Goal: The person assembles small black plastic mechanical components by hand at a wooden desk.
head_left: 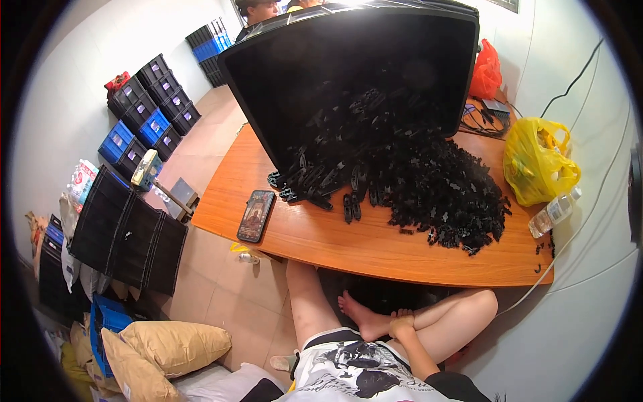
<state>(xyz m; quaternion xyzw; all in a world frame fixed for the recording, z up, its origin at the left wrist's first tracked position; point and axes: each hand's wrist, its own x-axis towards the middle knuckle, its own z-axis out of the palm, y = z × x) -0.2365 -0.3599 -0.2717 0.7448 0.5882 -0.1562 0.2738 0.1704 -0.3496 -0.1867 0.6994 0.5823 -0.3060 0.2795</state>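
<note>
My right hand rests in my lap, its fingers wrapped round the ankle of my bent leg. My left hand is out of view; only a dark sleeve shows at the lower edge. On the wooden table a large black bin stands tipped toward me. A heap of small flat black plastic pieces spreads from its mouth to the right. Longer black clip-like parts lie to the left of them. A phone with a lit screen lies near the table's left edge.
A yellow plastic bag and a clear bottle stand at the table's right; a red bag is behind. Stacked crates and brown sacks fill the left side. Another person is beyond the bin.
</note>
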